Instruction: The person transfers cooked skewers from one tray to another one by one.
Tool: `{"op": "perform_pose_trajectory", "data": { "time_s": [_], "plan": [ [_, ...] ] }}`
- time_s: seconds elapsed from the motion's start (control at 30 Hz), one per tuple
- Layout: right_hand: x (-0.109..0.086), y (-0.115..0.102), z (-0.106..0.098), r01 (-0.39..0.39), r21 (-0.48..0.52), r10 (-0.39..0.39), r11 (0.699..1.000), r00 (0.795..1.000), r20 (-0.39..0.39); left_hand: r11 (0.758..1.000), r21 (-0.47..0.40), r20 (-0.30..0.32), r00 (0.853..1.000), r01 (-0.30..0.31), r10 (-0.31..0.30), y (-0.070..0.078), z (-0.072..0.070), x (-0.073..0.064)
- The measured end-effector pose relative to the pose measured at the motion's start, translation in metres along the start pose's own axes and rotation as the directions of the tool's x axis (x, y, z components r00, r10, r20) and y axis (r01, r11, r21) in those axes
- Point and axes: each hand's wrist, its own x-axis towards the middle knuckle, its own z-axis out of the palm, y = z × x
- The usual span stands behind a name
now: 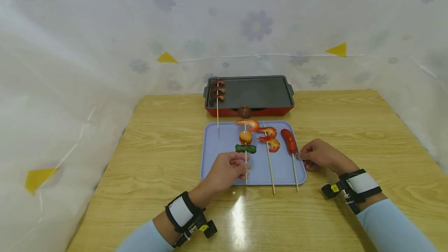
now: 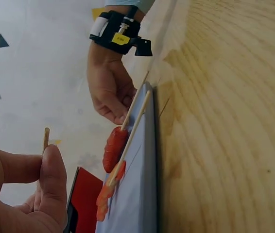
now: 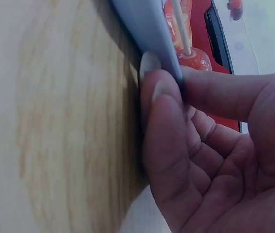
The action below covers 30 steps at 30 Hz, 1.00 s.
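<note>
My left hand [image 1: 224, 169] pinches the lower stick of a mixed skewer [image 1: 245, 138] between thumb and fingers. Threaded on it are a green pepper piece, a round golden piece, a shrimp and a dark scored mushroom cap. In the left wrist view, the stick's end pokes up beyond the thumb. My right hand [image 1: 320, 155] grips the right rim of a pale blue tray [image 1: 216, 139], thumb on top and fingertips beneath, as the right wrist view shows. On the tray lie a shrimp skewer [image 1: 273, 144] and a red sausage skewer [image 1: 289, 141], their sticks overhanging the near edge.
Behind the tray stands a red grill [image 1: 257, 90] with a dark flat plate. A skewer of brown pieces [image 1: 218, 90] lies across its left end, stick pointing toward me. Everything rests on a wooden table [image 1: 157, 139], with a flowered plastic curtain [image 1: 224, 18] around it.
</note>
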Motion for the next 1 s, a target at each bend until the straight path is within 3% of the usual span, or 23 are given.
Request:
{"op": "perform_pose_trajectory", "data": {
  "time_s": [0.33,0.7,1.0],
  "plan": [
    [0.002,0.002,-0.003,-0.001,-0.042,0.0,0.999,1.0,-0.014,0.998,-0.05,0.007,0.999,0.038,-0.038,-0.021,0.014,0.005],
    [-0.001,-0.001,0.001,0.002,-0.056,-0.005,0.998,0.999,-0.043,0.995,-0.027,-0.043,0.994,0.097,-0.098,-0.032,0.008,0.018],
    [-0.002,-0.002,0.002,0.012,-0.057,-0.014,0.998,0.999,-0.039,0.991,-0.019,-0.053,0.99,0.13,-0.131,-0.036,0.008,0.019]
  ]
}}
